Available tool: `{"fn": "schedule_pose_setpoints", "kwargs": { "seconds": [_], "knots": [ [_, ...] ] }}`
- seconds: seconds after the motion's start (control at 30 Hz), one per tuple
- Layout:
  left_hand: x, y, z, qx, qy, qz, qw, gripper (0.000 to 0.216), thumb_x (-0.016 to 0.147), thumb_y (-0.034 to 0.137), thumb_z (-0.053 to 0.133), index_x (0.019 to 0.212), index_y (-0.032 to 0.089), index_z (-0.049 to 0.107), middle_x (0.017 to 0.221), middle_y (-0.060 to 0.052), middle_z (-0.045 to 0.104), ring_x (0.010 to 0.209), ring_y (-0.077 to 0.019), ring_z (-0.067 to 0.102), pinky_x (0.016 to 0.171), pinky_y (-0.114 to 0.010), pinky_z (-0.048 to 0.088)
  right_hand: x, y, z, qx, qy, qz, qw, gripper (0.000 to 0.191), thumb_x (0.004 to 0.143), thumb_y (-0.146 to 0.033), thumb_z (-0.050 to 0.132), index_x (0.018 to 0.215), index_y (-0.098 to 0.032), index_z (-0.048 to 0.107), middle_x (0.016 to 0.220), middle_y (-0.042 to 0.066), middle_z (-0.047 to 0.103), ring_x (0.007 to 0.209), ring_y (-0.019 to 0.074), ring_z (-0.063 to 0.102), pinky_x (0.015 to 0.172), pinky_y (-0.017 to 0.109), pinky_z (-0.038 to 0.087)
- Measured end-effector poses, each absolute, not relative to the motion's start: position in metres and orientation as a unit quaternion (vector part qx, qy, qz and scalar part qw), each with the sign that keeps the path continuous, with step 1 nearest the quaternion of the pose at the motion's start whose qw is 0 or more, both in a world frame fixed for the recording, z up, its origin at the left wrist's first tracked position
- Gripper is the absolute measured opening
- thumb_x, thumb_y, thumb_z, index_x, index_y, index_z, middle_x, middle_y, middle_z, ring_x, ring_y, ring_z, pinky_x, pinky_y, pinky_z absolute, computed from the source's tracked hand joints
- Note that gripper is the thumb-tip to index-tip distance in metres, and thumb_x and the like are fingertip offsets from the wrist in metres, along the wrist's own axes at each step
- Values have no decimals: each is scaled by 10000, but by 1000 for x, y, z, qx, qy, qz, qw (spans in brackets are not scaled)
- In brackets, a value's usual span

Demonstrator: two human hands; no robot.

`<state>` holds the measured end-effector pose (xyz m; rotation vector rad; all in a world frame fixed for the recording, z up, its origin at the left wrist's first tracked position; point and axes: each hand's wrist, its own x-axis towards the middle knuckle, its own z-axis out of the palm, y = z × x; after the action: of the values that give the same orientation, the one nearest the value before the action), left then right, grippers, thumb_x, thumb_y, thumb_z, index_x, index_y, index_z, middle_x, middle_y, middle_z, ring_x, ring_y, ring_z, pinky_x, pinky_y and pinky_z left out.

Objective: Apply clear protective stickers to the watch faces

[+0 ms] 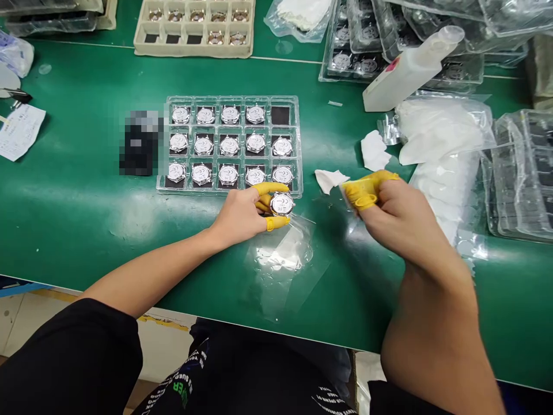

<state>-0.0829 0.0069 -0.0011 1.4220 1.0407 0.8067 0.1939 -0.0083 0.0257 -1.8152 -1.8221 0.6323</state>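
Observation:
My left hand (pixel 254 210), in yellow finger cots, grips a round silver watch case (pixel 282 204) by its edges, engraved back facing up. It is just in front of a clear plastic tray (pixel 163 184) holding several similar watch cases (pixel 229 145); the tray's back right compartment holds no case. My right hand (pixel 380 199), also in yellow finger cots, is closed to the right of it. A pale edge shows at its fingertips, but I cannot make out what it is. A torn white scrap (pixel 330 180) lies beside those fingers. Clear film (pixel 283 259) lies below my left hand.
A white bottle (pixel 401 78) leans at the back right near stacked clear trays (pixel 345 43). White padding in plastic (pixel 444 127) lies right of another white scrap (pixel 374 151). A beige tray (pixel 194 49) with watch cases stands at the back. Left is a blurred dark object (pixel 140 144).

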Motion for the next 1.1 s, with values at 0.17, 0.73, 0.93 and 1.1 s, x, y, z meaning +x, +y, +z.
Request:
{"fn": "schedule_pose_setpoints", "kwargs": {
  "seconds": [0.17,0.73,0.93,1.1],
  "knots": [
    [-82,5,-1,593,441,343,580,596,681,218,882,1263,190,760,847,-16,795,737,-143,747,739,-270,652,124,-23,33,-586,-715,222,308,107,858,-316,595,774,-256,568,1000,99,742,883,251,657,772,429,529],
    [-82,9,3,560,437,345,613,631,664,185,897,1275,160,745,891,-39,819,804,-158,775,791,-289,663,121,-22,9,-654,-634,213,353,121,862,-310,604,763,-259,558,789,65,677,753,240,611,753,444,546],
    [-82,7,-6,589,418,353,594,607,695,220,891,1286,207,754,845,-8,788,766,-154,760,780,-304,666,130,-21,17,-621,-672,158,371,290,881,-422,712,1117,-258,678,1219,113,707,1107,299,609,993,532,512],
    [-81,5,-4,588,414,365,591,660,742,226,878,1376,237,698,908,-14,815,850,-175,791,855,-330,672,117,-11,23,-599,-625,324,381,310,810,-427,814,1059,-264,727,948,44,742,924,240,669,954,480,534]
  ]
}}
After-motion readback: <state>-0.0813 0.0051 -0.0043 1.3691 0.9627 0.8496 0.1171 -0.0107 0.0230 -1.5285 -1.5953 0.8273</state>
